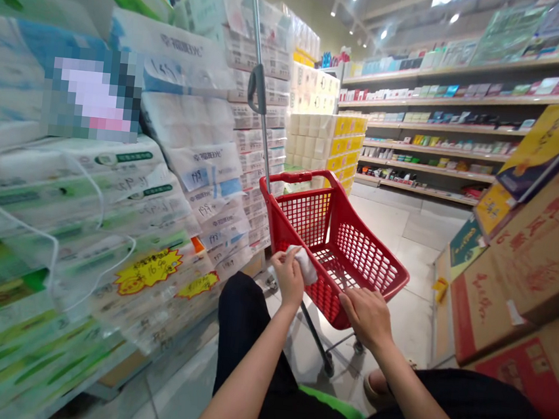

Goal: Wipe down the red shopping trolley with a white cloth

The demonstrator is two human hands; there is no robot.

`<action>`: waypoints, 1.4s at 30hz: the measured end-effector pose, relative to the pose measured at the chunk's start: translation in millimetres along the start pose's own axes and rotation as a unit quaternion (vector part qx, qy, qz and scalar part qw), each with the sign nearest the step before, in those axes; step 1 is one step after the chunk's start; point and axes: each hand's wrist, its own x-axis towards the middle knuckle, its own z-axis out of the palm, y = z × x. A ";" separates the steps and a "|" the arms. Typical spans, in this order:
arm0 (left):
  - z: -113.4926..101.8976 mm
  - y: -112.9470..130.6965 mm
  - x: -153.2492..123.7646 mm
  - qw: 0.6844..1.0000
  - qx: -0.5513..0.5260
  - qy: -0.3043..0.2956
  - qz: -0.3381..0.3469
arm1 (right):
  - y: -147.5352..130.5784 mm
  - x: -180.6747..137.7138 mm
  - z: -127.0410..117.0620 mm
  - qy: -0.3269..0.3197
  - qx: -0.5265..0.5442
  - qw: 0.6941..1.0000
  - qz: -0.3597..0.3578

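Note:
A red plastic shopping cart (363, 240) with perforated basket walls stands right in front of my knees. Bunched in my left hand (288, 279) is a white wipe or cloth (307, 266), its fingers closed and pressing it against the near side of the basket. My right hand (368, 317) grips the basket's near rim toward the right, fingers curled at the edge. Whether the white piece is paper or fabric I cannot tell. The bottom of the basket shows through its open top.
Wrapped tissue packs (184, 115) are stacked high on the left, beside a metal pole (262, 56) with a dark handle. Cardboard boxes (528, 246) line the right. Stocked shelves (440, 126) stand at the back. Pale floor tiles (393, 210) run between them.

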 end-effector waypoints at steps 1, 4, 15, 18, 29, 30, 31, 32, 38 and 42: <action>8.8 5.7 -8.9 0.999 -0.036 -0.014 -0.003 | -3.2 -0.1 -0.4 -0.005 0.001 1.000 -0.004; 25.7 12.7 -29.5 0.992 -0.115 0.016 -0.049 | -8.1 0.2 -2.9 -0.025 -0.002 1.000 -0.019; 33.6 18.1 -33.8 0.991 -0.134 -0.019 -0.013 | -8.9 38.8 2.4 -0.175 -0.045 0.982 0.053; 34.4 27.7 -44.5 0.984 -0.154 -0.085 0.014 | -1.4 42.1 4.3 -0.167 -0.064 0.982 0.064; 48.2 25.8 -44.1 0.982 -0.137 -0.130 0.003 | 41.6 19.5 -9.2 -0.130 -0.077 0.987 0.054; 50.6 22.6 -30.1 0.988 -0.118 -0.095 -0.018 | 44.6 17.2 -10.3 -0.125 -0.078 0.988 0.056; 53.2 19.9 -16.2 0.992 -0.099 -0.073 -0.035 | 47.6 15.3 -11.4 -0.121 -0.078 0.988 0.057; 55.9 17.8 -4.0 0.993 -0.084 -0.070 -0.042 | 50.6 13.9 -12.1 -0.118 -0.077 0.988 0.058; 71.1 26.5 -17.7 0.988 -0.081 -0.128 0.000 | 60.3 16.5 -11.6 -0.123 -0.072 0.988 0.052; 68.9 33.0 -64.8 0.970 -0.106 -0.209 0.071 | 60.1 20.7 -9.8 -0.125 -0.082 0.987 0.051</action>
